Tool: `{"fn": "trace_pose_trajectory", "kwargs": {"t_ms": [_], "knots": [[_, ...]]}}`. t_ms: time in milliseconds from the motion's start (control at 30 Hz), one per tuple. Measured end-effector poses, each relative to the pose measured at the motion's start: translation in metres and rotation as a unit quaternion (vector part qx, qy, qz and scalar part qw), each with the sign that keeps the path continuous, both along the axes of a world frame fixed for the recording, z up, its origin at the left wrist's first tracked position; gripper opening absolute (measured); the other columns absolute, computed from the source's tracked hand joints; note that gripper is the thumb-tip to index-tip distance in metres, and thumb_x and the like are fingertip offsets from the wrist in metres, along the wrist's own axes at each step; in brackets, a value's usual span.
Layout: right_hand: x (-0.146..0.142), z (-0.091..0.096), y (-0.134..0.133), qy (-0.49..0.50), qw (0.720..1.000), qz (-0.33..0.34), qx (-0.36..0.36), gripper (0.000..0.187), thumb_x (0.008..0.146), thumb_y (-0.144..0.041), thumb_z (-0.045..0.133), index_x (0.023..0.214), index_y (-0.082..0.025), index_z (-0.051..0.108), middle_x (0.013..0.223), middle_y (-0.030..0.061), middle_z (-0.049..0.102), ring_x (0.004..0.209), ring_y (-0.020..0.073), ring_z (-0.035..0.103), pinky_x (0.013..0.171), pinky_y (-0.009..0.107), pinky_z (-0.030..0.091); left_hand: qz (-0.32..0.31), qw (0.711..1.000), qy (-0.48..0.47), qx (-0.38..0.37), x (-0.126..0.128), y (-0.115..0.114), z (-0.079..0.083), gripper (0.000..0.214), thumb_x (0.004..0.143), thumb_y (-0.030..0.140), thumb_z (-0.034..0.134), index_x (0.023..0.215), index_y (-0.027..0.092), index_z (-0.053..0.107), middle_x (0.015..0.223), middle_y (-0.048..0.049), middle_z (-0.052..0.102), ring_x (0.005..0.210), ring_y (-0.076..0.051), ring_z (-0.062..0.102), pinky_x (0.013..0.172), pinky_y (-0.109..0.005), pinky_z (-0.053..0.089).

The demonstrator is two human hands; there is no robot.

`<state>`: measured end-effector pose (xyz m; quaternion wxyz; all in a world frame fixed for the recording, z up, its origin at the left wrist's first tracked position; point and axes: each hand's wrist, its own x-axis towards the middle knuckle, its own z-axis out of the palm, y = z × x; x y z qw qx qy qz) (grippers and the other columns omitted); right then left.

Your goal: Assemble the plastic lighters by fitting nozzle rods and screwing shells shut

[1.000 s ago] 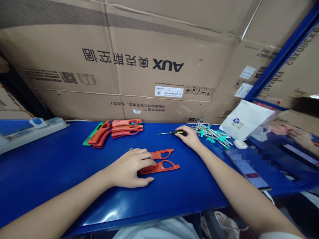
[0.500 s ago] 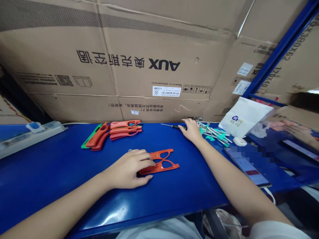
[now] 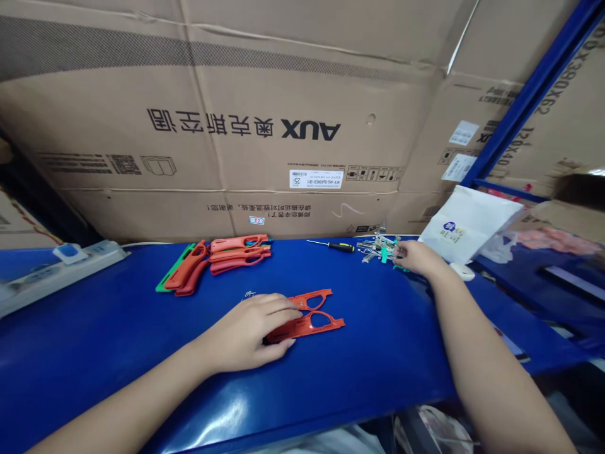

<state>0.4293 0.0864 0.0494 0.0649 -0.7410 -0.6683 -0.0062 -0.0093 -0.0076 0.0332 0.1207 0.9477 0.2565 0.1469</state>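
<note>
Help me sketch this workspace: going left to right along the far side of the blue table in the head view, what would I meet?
Power strip → pile of red and green parts → screwdriver → metal rods → right hand → white paper bag

Cardboard (image 3: 246, 75) stands behind the table (image 3: 378, 353). At the table's far left lies the power strip (image 3: 42, 280). Right of it, near the cardboard, handles (image 3: 239, 253) lie in two adjoining groups. Farther right, along the rear, follow the screwdriver (image 3: 341, 247), the rods (image 3: 377, 248) and the bag (image 3: 466, 224); the case (image 3: 462, 271) sits just before the bag. Centrally, before the handles, two shells (image 3: 305, 327) lie one behind the other, the left hand (image 3: 258, 331) over their left ends. The right hand (image 3: 418, 257) is at the rods' right side. The phone (image 3: 513, 343) lies before the case, partly hidden by the right forearm (image 3: 486, 347).
</note>
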Motion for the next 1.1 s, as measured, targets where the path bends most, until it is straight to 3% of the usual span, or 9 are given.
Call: {"fn": "trace_pose_trajectory", "kwargs": {"t_ms": [133,333,500,700,800,967,1100], "knots": [[-0.002,-0.007,0.005,-0.003,1.0,0.009,0.009,0.007,0.076,-0.017,0.07,0.082,-0.02,0.071,0.083,0.0059,0.072,0.074,0.0204,0.064,0.064,0.027,0.038,-0.003,1.0,0.018,0.002,-0.001,0.001,-0.001,0.043,0.093,0.03,0.063,0.136,0.028,0.06,0.147,-0.0039,0.062,0.132,-0.027,0.059,0.109,-0.041,0.047],[-0.008,-0.016,0.008,0.01,0.998,0.042,0.05,0.004,0.076,-0.016,0.069,0.074,-0.019,0.067,0.082,0.0075,0.07,0.075,0.0212,0.064,0.065,0.028,0.039,-0.003,0.999,0.05,0.002,-0.002,0.002,-0.001,0.045,0.096,0.032,0.061,0.14,0.029,0.059,0.149,-0.0022,0.06,0.134,-0.027,0.059,0.111,-0.042,0.048],[-0.019,-0.011,0.008,0.041,0.983,0.101,0.146,0.008,0.088,-0.023,0.057,0.086,-0.019,0.063,0.092,0.0115,0.07,0.089,0.0263,0.063,0.079,0.034,0.044,-0.006,0.999,0.051,-0.003,-0.002,0.003,-0.001,0.046,0.096,0.03,0.06,0.142,0.03,0.057,0.15,-0.0009,0.059,0.134,-0.026,0.059,0.112,-0.041,0.048],[-0.037,0.004,0.0,0.097,0.951,0.153,0.25,0.023,0.1,-0.029,0.039,0.104,-0.019,0.059,0.103,0.0151,0.067,0.097,0.0286,0.061,0.085,0.039,0.045,-0.006,0.999,0.054,-0.001,-0.002,0.003,-0.003,0.043,0.098,0.034,0.057,0.141,0.031,0.058,0.15,-0.0006,0.058,0.135,-0.026,0.058,0.111,-0.041,0.048],[-0.046,0.009,-0.007,0.123,0.944,0.194,0.239,0.02,0.099,-0.031,0.044,0.103,-0.02,0.061,0.103,0.012,0.068,0.093,0.026,0.063,0.082,0.037,0.047,-0.007,0.999,0.051,-0.001,-0.003,0.003,-0.003,0.043,0.098,0.033,0.057,0.142,0.032,0.058,0.15,-0.0003,0.059,0.134,-0.026,0.058,0.111,-0.041,0.048],[-0.065,0.01,-0.018,0.156,0.94,0.253,0.169,0.012,0.094,-0.032,0.054,0.092,-0.022,0.06,0.083,0.0034,0.068,0.072,0.0191,0.061,0.068,0.03,0.046,-0.007,0.999,0.045,-0.008,-0.002,0.003,-0.003,0.043,0.098,0.03,0.056,0.14,0.033,0.058,0.147,0.0004,0.061,0.131,-0.024,0.059,0.109,-0.039,0.048],[-0.087,0.007,-0.024,0.184,0.935,0.266,0.142,0.013,0.093,-0.032,0.056,0.102,-0.022,0.056,0.079,0.0004,0.064,0.066,0.0169,0.059,0.064,0.028,0.045,-0.001,0.999,0.037,-0.013,-0.001,0.003,-0.001,0.038,0.099,0.029,0.055,0.135,0.033,0.061,0.139,0.0003,0.065,0.124,-0.023,0.062,0.105,-0.038,0.047]]}}
